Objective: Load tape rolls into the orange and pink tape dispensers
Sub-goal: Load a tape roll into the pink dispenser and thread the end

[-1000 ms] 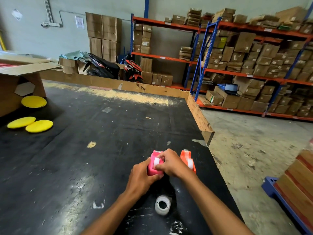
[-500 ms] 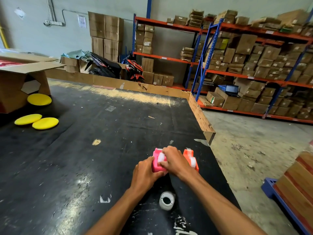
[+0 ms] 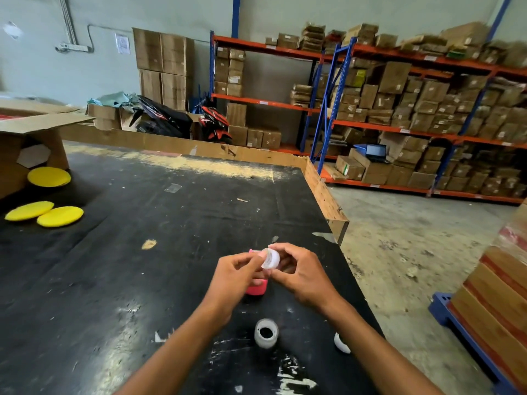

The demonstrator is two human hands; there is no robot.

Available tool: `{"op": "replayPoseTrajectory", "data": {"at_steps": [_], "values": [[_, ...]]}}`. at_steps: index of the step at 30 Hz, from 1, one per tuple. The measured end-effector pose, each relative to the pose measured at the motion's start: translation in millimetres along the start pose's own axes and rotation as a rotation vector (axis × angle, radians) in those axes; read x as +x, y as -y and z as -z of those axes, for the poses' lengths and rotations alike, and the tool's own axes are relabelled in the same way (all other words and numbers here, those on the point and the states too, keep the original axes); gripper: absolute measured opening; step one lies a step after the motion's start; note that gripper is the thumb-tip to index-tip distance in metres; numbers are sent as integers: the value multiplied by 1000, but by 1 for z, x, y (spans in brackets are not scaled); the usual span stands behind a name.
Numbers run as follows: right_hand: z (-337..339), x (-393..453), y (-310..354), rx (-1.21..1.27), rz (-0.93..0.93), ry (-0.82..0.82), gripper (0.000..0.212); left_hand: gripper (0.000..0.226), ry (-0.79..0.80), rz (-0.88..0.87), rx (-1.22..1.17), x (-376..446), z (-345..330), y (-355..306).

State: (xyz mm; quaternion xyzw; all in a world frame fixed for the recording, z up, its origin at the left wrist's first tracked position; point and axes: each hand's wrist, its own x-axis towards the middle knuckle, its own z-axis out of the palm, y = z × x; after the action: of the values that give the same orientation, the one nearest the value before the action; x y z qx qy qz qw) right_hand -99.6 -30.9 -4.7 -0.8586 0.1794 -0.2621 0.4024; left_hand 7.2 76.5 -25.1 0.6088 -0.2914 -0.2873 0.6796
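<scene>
Both hands (image 3: 268, 273) pinching tape roll (image 3: 271, 259)

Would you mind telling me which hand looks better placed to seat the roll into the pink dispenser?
Probably the right hand: it holds the tape roll just above the pink dispenser, while the left hand works at the roll's edge.
</scene>
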Motion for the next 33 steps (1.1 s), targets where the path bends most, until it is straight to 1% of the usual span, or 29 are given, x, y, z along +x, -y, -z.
{"op": "replayPoseTrajectory", "data": {"at_steps": [2,4,9,12,17,21,23,26,29,31,33], "values": [[-4,-3,4,24,-1,-48,42,20,-20,-15,-39,-5,-7,-2],[-5,-6,6,29,6,-83,44,16,-36,10,-71,-7,-9,-3],[-3,-17,12,10,27,-106,53,24,8,99,-136,-12,-12,-6],[0,-26,17,20,58,-144,59,24,26,127,-181,-17,-14,-7],[6,-40,18,2,79,-196,54,19,106,236,-320,-24,-20,-12],[13,-48,18,-50,60,-176,49,22,118,334,-411,-27,-25,-10],[18,-53,16,-74,48,-159,52,21,149,376,-424,-29,-27,-8],[24,-58,13,-69,16,-86,56,15,215,414,-409,-32,-26,-7],[27,-64,12,-38,-18,-71,47,16,235,406,-382,-33,-23,-9],[25,-71,13,-171,30,-92,44,17,198,390,-330,-34,-24,-8],[19,-76,14,-401,130,-94,42,16,166,353,-287,-37,-24,-6]]}}
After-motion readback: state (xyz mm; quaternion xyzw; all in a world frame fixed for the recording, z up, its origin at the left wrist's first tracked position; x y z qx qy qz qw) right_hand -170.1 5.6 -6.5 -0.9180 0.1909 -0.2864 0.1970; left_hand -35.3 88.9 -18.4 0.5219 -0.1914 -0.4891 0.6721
